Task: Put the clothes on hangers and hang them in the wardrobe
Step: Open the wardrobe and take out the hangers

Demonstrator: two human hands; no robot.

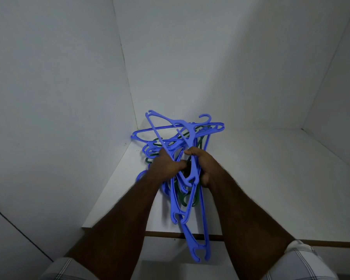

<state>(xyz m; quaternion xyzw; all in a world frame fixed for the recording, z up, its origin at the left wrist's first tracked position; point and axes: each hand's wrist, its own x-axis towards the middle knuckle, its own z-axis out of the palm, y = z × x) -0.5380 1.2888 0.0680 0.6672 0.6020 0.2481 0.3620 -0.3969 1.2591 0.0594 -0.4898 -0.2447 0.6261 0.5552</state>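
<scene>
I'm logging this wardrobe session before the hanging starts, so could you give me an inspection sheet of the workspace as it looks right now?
Surface: white wardrobe shelf with a brown front edge; the tangle lies at its left rear corner.
Job's things: tangled bundle of blue plastic hangers, with a few dark green plastic hangers mixed in; some blue ones overhang the front edge. No clothes seen.
Clutter: nothing seen.
Grippers: left hand and right hand both grip into the bundle, fingers curled round hangers.
Cables: nothing seen.
Surroundings: plain white wardrobe walls at left, back and right; checked short sleeves at the bottom corners.
</scene>
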